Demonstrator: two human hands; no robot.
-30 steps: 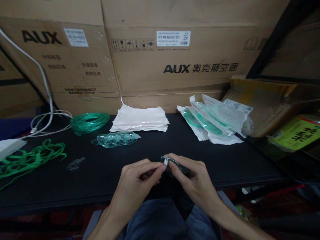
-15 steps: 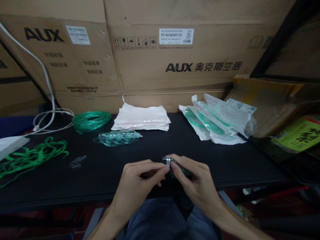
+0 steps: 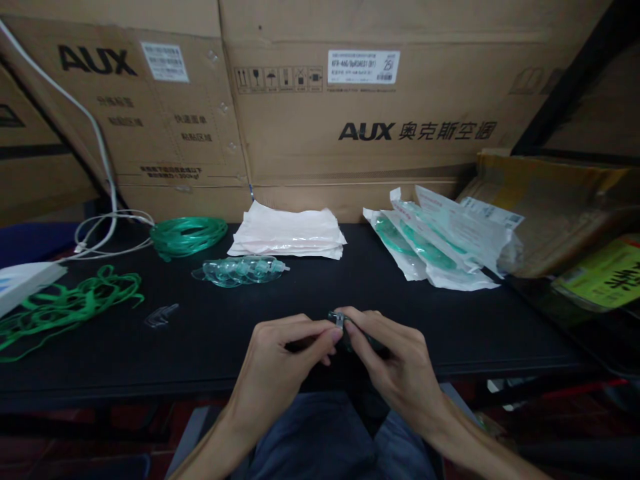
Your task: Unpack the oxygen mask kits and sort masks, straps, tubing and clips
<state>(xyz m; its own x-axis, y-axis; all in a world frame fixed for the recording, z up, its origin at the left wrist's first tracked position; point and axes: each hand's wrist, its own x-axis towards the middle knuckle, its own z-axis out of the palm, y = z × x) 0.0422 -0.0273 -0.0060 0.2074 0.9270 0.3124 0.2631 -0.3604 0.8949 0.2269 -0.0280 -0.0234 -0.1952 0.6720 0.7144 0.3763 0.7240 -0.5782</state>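
Near the front edge of the table, my left hand [image 3: 287, 357] and my right hand [image 3: 400, 353] meet with their fingertips almost touching. A small shiny metal strip [image 3: 339, 321], like the nose clip of a mask, is pinched at its end between my left thumb and forefinger. My right hand is closed round a clear greenish plastic piece, apparently a face mask [image 3: 374, 343], mostly covered by the fingers. The strip lies against the edge of this piece, by my right thumb and forefinger. How the two are joined is too small to tell.
Behind stand stacked clear green masks [image 3: 243, 271], coiled green tubing [image 3: 189, 237] and white packets [image 3: 287, 230]. Green elastic cords [image 3: 75, 310] and small clear pieces [image 3: 161, 316] lie left. Bagged masks [image 3: 435, 243] lie right. A large carton [image 3: 300, 153] closes off the back.
The view has shifted slightly, so everything sits a little differently in frame. My hands keep their grip, and the metal strip now shows at a slightly different angle.
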